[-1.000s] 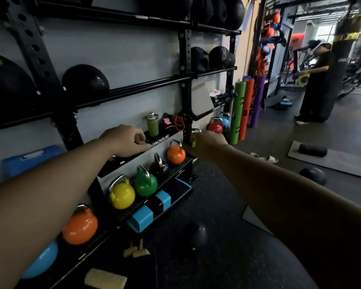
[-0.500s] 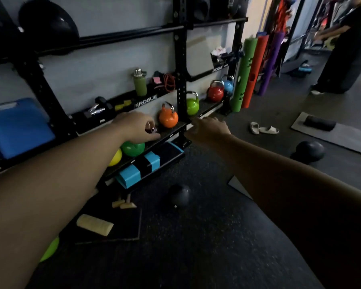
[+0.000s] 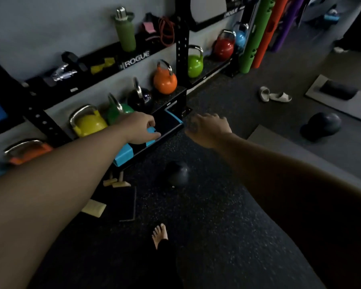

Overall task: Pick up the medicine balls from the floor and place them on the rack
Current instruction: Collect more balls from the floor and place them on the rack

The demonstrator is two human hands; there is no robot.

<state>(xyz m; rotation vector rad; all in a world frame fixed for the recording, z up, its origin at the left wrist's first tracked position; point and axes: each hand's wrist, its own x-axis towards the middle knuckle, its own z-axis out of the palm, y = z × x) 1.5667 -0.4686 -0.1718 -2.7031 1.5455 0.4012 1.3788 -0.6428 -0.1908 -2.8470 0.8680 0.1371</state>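
Note:
A small black medicine ball (image 3: 178, 173) lies on the dark rubber floor just below and between my hands. A second, larger black medicine ball (image 3: 323, 126) rests on the floor at the right, near a grey mat. My left hand (image 3: 139, 127) hovers empty with fingers loosely curled over the blue and black block under the rack. My right hand (image 3: 208, 128) is stretched out palm down, fingers slightly apart, holding nothing, above and right of the near ball. The black wall rack (image 3: 181, 51) stands behind; its ball rails are out of view.
Coloured kettlebells (image 3: 165, 80) line the rack's low shelf, with a green bottle (image 3: 125, 31) on the shelf above. Foam rollers (image 3: 256, 36) lean at the right. Slippers (image 3: 274, 96), wooden blocks (image 3: 115, 182) and a pad (image 3: 93, 208) lie on the floor. My bare foot (image 3: 159, 234) is below.
The view has tipped down toward the floor. Both hands have dropped from shelf height to just above the small ball, which now sits closer and larger in view.

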